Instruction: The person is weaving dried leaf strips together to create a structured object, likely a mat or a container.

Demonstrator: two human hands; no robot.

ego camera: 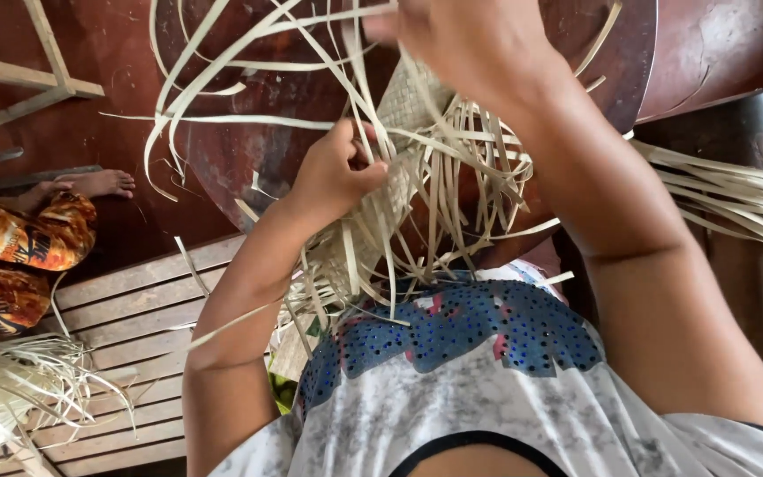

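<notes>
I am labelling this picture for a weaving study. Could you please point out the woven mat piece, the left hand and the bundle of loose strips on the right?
woven mat piece (412,97), head view, on its plaited top part.
left hand (339,170), head view, on its back.
bundle of loose strips (735,196), head view, on its middle.

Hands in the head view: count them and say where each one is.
2. The left hand grips the woven strip mat at centre; the right hand holds its top edge, partly cut off by the frame. Another person's bare foot shows at left; their hands are hidden.
</notes>
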